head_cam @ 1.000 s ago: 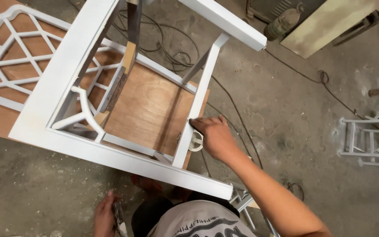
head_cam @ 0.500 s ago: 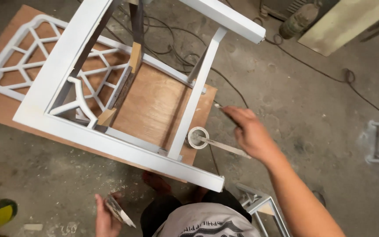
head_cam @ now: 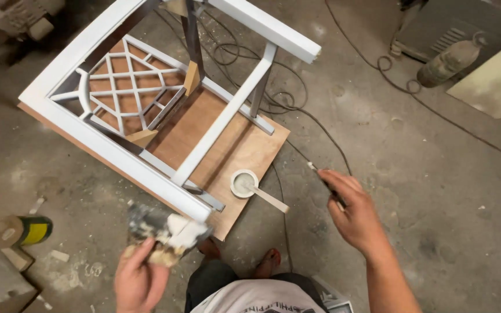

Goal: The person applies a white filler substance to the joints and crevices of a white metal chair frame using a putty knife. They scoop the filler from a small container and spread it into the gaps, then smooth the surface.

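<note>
A white-painted chair frame (head_cam: 146, 110) with a lattice back lies tipped on a plywood board (head_cam: 244, 156) on the floor. My left hand (head_cam: 140, 278) grips a putty-smeared flat scraper (head_cam: 166, 229) near the frame's lower corner. My right hand (head_cam: 355, 214) is off to the right above the floor, closed on a thin dark tool (head_cam: 326, 182) with a pale tip. Between my hands, a small round tub of grey filler (head_cam: 243, 184) with a flat stick in it sits on the board's corner.
Black cables (head_cam: 297, 110) snake over the concrete floor behind the board. A dusty plastic bottle (head_cam: 450, 61) lies at the upper right beside a pale panel (head_cam: 494, 81). A green and yellow object (head_cam: 33, 229) lies at the left. My feet (head_cam: 268, 264) are below the board.
My right hand has left the chair rail and pulled back to the right with the thin tool. My left hand has risen with the scraper. The view has shifted, showing the filler tub.
</note>
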